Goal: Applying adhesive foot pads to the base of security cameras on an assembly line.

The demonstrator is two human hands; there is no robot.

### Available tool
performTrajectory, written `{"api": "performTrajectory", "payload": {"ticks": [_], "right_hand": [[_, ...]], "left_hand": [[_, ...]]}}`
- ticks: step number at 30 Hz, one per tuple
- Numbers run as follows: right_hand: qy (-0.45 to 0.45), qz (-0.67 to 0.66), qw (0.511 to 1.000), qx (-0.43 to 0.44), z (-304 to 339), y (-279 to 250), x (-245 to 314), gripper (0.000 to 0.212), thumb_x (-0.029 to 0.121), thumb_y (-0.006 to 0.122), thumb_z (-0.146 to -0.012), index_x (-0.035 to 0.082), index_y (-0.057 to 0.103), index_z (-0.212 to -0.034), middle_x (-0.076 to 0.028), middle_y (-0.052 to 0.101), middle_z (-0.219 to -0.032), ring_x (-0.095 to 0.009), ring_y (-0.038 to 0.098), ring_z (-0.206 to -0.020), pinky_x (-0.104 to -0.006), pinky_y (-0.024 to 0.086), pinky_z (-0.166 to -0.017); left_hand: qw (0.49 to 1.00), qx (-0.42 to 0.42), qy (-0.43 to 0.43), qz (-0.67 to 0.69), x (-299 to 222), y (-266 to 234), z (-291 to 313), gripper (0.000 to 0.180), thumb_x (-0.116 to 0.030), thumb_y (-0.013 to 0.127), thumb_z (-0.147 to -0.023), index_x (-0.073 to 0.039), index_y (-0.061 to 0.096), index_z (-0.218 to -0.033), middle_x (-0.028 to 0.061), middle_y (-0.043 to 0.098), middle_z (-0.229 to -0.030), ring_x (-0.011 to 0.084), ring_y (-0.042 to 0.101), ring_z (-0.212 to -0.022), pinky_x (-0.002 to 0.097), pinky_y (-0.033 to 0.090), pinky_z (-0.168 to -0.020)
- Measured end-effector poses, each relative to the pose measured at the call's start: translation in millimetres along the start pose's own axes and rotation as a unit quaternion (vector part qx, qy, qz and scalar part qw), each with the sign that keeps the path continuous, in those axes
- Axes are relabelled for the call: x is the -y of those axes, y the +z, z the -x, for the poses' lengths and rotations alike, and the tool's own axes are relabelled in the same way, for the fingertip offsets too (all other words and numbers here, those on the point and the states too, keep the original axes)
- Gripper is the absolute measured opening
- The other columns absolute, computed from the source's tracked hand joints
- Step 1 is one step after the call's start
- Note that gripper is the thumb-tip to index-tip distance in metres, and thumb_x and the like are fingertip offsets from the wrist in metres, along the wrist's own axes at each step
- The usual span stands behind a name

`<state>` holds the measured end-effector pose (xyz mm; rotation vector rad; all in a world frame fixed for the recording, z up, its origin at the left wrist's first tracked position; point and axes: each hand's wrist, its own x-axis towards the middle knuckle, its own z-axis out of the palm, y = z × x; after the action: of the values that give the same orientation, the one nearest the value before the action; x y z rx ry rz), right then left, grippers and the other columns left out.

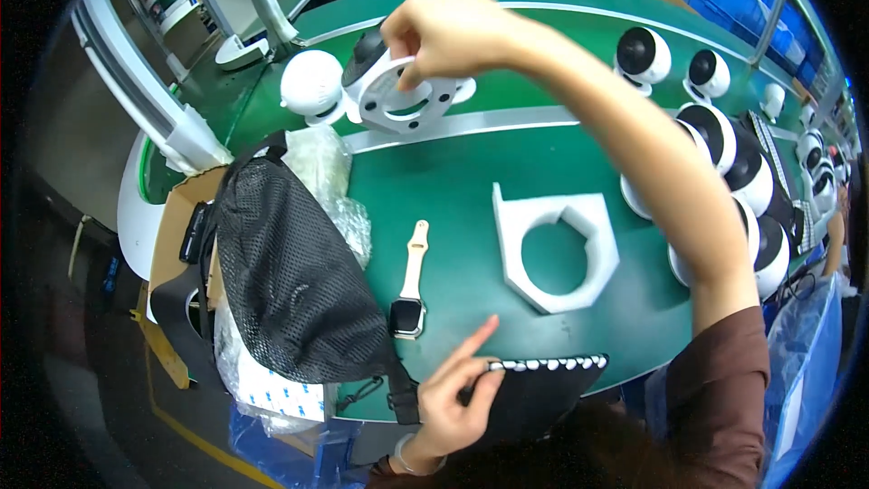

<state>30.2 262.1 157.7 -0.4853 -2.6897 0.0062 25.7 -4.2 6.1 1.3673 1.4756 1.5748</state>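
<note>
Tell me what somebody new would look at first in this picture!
Probably the raised right hand at the top, with its fingers gripping a tilted white device with a ring-shaped base. Next, maybe the white block with the big hole, mid-table, and the watch to its left. The crowd of round, black-and-white devices on the right is eye-catching too.

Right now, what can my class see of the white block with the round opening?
The white block looks like foam or plastic: angular, with a large round opening notched at far right and a thin tab at its far left corner. It lies on the green table, apart from the left hand.
</note>
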Motion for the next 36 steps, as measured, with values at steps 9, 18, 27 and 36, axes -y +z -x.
{"api": "performTrajectory", "payload": {"ticks": [9, 18, 27, 36], "right_hand": [[-0.122, 0.097, 0.980, -0.127, -11, 141, -61, 0.017, 0.011, 0.052, -0.069, 0.013, 0.053, -0.085, -0.006, 0.054, -0.072, -0.025, 0.058, -0.066, -0.0367, 0.047, -0.053], [0.012, 0.173, 0.984, 0.033, 7, 165, -120, 0.022, 0.007, 0.047, -0.070, 0.007, 0.053, -0.092, -0.007, 0.057, -0.091, -0.024, 0.059, -0.073, -0.0335, 0.049, -0.062], [0.118, 0.206, 0.969, 0.060, 21, 161, -101, 0.033, 0.041, 0.054, -0.074, 0.011, 0.063, -0.084, -0.005, 0.059, -0.090, -0.019, 0.049, -0.097, -0.0359, 0.041, -0.077], [0.154, 0.212, 0.964, 0.039, 4, 158, -92, 0.021, 0.033, 0.058, -0.070, 0.013, 0.066, -0.073, -0.007, 0.063, -0.076, -0.023, 0.061, -0.075, -0.0352, 0.048, -0.061]], "left_hand": [[0.997, 0.065, 0.041, -0.013, -2, -7, -6, 0.010, 0.002, 0.060, -0.068, 0.001, 0.058, -0.078, 0.0224, 0.055, -0.104, 0.0163, 0.062, -0.074, 0.0198, 0.044, -0.056], [0.992, 0.086, 0.074, -0.058, 8, -8, -3, 0.013, 0.003, 0.062, -0.064, 0.001, 0.059, -0.077, 0.0231, 0.055, -0.103, 0.0235, 0.062, -0.078, 0.0239, 0.048, -0.062], [0.994, 0.088, 0.063, -0.023, 0, -6, -9, 0.010, 0.004, 0.059, -0.066, 0.003, 0.057, -0.076, 0.0252, 0.055, -0.101, 0.0261, 0.061, -0.082, 0.0254, 0.047, -0.067], [0.994, 0.076, 0.067, -0.046, 3, -4, -9, 0.008, 0.002, 0.060, -0.069, 0.002, 0.055, -0.074, 0.0191, 0.056, -0.104, 0.0244, 0.062, -0.081, 0.0242, 0.047, -0.066]]}}
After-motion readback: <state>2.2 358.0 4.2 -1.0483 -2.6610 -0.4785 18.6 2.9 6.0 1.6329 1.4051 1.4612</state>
